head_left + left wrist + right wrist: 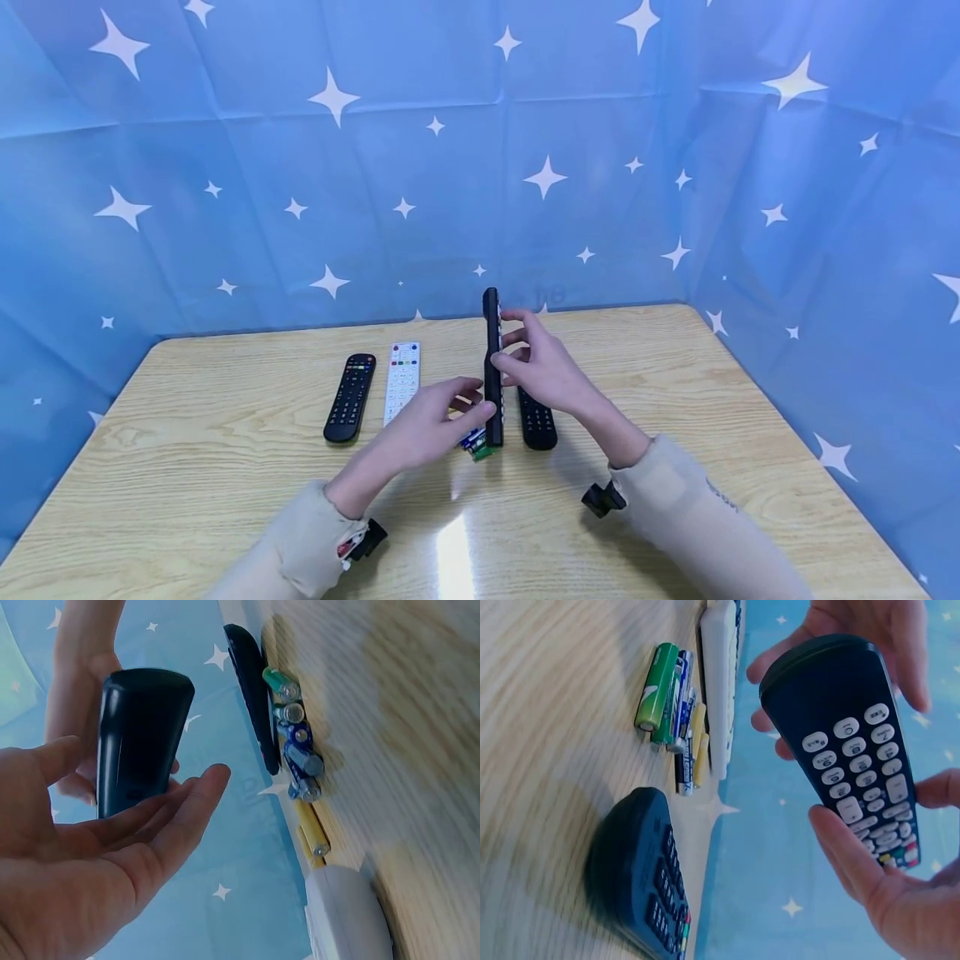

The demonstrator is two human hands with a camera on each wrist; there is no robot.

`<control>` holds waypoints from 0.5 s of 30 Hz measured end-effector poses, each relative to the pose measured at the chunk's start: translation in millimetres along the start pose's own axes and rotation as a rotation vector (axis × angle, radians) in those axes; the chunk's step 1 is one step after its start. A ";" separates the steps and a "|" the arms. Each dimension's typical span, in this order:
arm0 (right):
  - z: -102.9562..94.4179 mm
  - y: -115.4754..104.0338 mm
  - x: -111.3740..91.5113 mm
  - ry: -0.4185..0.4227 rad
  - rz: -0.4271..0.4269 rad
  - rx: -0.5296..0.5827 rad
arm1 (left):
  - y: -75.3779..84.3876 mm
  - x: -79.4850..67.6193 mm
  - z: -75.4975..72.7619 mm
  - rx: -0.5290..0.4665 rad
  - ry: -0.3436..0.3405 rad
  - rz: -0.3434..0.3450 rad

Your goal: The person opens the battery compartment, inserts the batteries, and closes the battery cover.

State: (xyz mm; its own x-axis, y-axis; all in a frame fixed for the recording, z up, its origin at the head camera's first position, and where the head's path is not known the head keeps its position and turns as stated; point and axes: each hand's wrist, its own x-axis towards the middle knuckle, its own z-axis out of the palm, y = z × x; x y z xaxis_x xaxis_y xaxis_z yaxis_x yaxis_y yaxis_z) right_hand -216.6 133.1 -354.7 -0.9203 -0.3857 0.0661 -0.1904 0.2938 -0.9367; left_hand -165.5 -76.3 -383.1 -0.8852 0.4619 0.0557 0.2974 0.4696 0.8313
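A black remote control (492, 379) with white buttons is held up on edge above the table. My right hand (551, 367) pinches it along its sides between thumb and fingers; the right wrist view shows its button face (859, 754). Close to the lower end is my left hand (431, 421), thumb and fingers spread about the remote. In the left wrist view a gap shows between that thumb (64, 756) and the smooth black casing (142, 742); whether the fingers touch it I cannot tell. Below lie several batteries (660, 690), green, blue and yellow, partly hidden in the head view.
On the wooden table (225, 500), a black remote (350, 400) lies at the left, beside a white remote (402, 375). Another black remote (537, 425) lies just right of the held one, partly covered by the right hand. A blue star-patterned cloth (450, 167) hangs behind the table.
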 end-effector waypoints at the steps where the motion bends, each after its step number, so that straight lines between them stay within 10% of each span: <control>1: 0.7 -0.2 -0.1 0.000 0.001 0.007 | 0.3 0.1 1.0 -0.005 0.003 0.000; 15: 2.7 -0.5 0.8 -0.029 -0.010 0.118 | -1.4 0.2 12.3 -0.129 0.044 -0.036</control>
State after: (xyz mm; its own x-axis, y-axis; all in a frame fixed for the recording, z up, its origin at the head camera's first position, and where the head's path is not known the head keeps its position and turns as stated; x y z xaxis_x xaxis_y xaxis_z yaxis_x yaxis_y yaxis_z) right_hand -216.3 130.4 -355.1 -0.9079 -0.4138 0.0673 -0.1565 0.1857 -0.9701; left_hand -161.7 -67.6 -391.1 -0.9100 0.4120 0.0462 0.2191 0.3833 0.8973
